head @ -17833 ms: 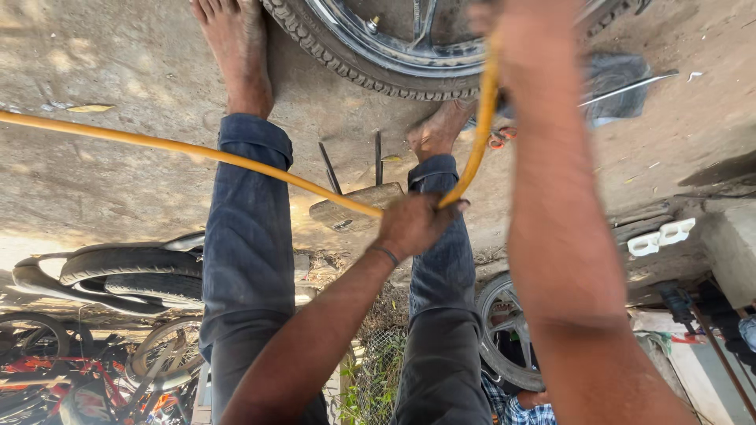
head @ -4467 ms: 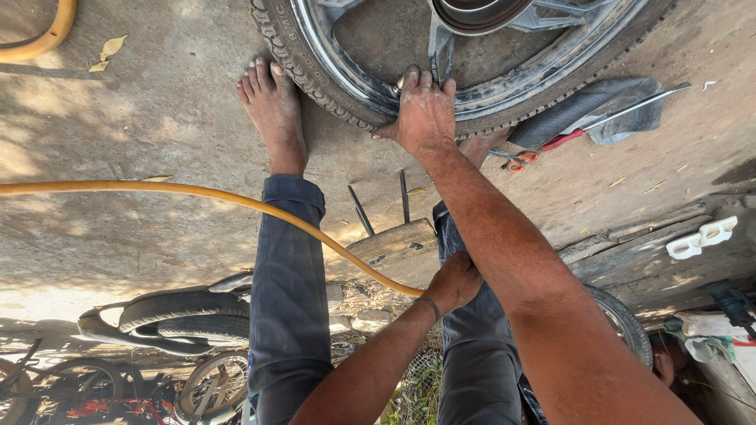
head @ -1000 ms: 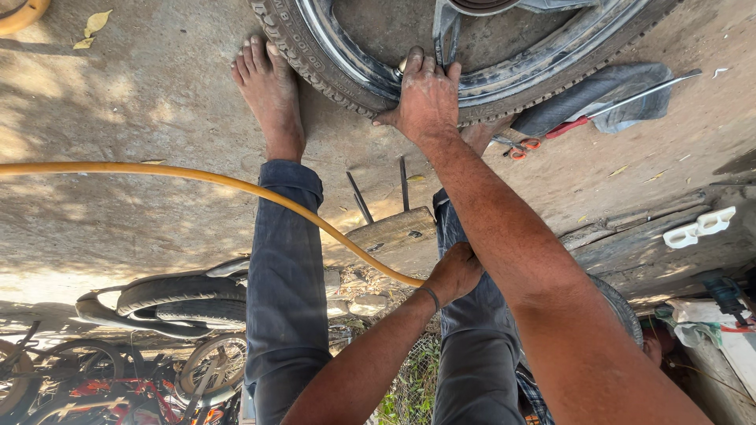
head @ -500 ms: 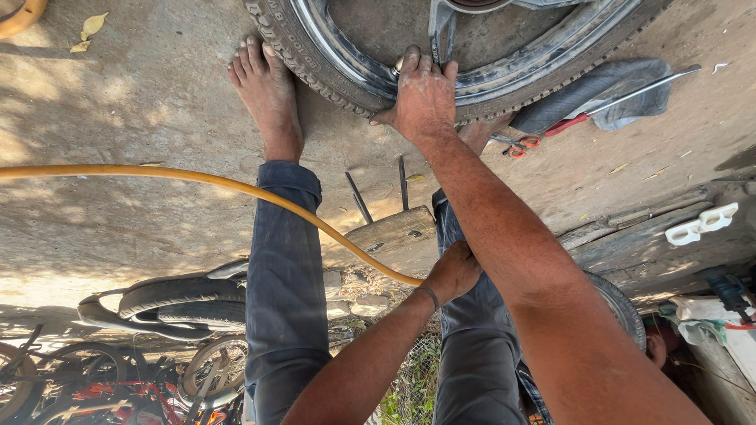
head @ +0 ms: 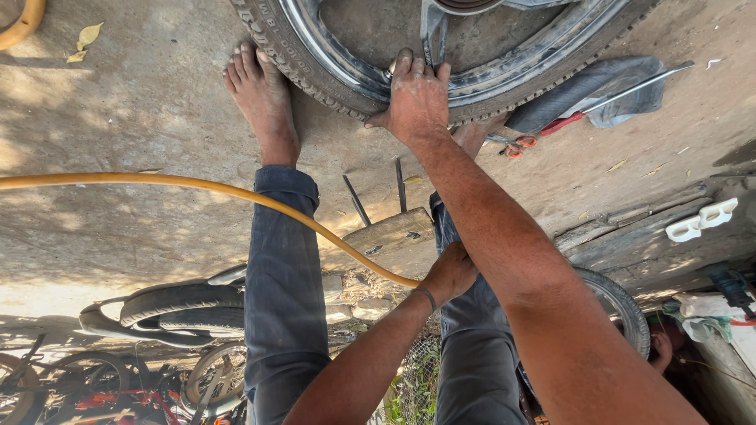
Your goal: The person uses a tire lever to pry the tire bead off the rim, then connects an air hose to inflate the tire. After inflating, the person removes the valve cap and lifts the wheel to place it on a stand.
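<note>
Yellow hose [head: 197, 187] in left hand [head: 450, 271]

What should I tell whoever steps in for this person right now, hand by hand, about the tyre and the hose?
Right hand: pressed on the tyre at the wheel rim, fingers over the rim edge.
Left hand: closed around the yellow hose, near the knees.
Tyre lies flat on the ground ahead of the bare feet; cloth and scissors lie beside it.
Done: hose in hand.
Left: hose end is not at the wheel yet.
</note>
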